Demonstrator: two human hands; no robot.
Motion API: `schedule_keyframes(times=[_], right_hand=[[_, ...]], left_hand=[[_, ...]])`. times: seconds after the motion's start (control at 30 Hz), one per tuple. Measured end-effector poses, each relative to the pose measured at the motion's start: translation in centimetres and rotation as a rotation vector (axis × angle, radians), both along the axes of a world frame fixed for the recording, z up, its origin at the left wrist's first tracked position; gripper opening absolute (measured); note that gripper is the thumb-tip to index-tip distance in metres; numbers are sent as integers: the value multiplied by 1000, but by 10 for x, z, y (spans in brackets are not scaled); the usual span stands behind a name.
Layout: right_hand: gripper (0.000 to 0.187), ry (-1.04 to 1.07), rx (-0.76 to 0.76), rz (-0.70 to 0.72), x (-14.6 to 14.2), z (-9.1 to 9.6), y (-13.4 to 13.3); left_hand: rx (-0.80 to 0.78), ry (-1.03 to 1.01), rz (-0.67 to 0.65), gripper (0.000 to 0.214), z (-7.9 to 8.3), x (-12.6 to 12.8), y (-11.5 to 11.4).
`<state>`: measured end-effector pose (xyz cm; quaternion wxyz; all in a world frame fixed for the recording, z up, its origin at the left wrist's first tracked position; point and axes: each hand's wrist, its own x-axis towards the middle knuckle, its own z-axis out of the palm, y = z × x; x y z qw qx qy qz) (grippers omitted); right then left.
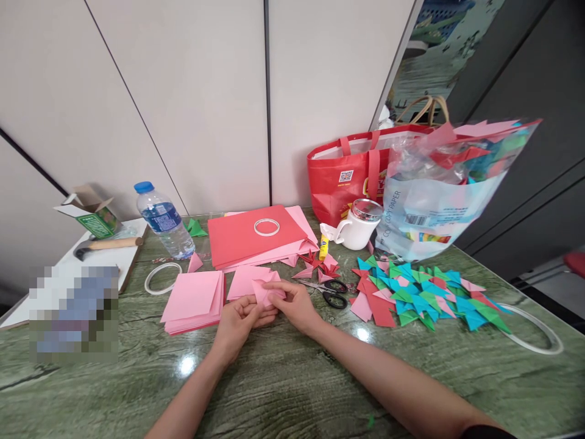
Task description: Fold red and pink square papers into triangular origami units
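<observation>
A small piece of folded pink paper [262,294] is held between my two hands above the table. My left hand [242,317] grips it from below and the left, thumb on top. My right hand [295,302] pinches its right side. Just left of my hands lies a stack of pink paper squares [194,299]. More pink sheets [240,281] lie behind the held piece. Black-handled scissors [333,296] rest to the right of my right hand. Several red and pink folded pieces [320,268] sit beyond them.
A pile of folded coloured pieces [411,292] and a tape roll [539,341] lie right. Behind stand a white mug [359,228], red bag [329,189] and plastic paper bag [425,207]. Red sheets [242,238] lie at the back; a water bottle [162,222] and hammer [109,244] are left.
</observation>
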<state>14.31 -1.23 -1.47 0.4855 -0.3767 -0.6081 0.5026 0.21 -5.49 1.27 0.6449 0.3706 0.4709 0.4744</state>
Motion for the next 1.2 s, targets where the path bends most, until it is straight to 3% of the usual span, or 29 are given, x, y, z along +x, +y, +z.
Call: schedule_keyframes(times=[0.33, 0.47, 0.57, 0.77, 0.93, 1.2], right_hand=[[26, 14, 25, -10, 0, 2, -1], [21, -2, 47, 16, -1, 4, -2], [10, 34, 51, 18, -1, 3, -3], [18, 159, 74, 45, -4, -1, -3], [31, 129, 94, 87, -3, 2, -4], [25, 72, 76, 46, -1, 1, -1]], left_hand=[[45, 113, -26, 34, -1, -3, 2], [169, 163, 130, 60, 1, -2, 2], [260, 126, 130, 77, 2, 0, 1], [235, 230, 78, 61, -1, -3, 0], [180, 289, 67, 56, -2, -6, 1], [174, 226, 60, 58, -2, -5, 2]])
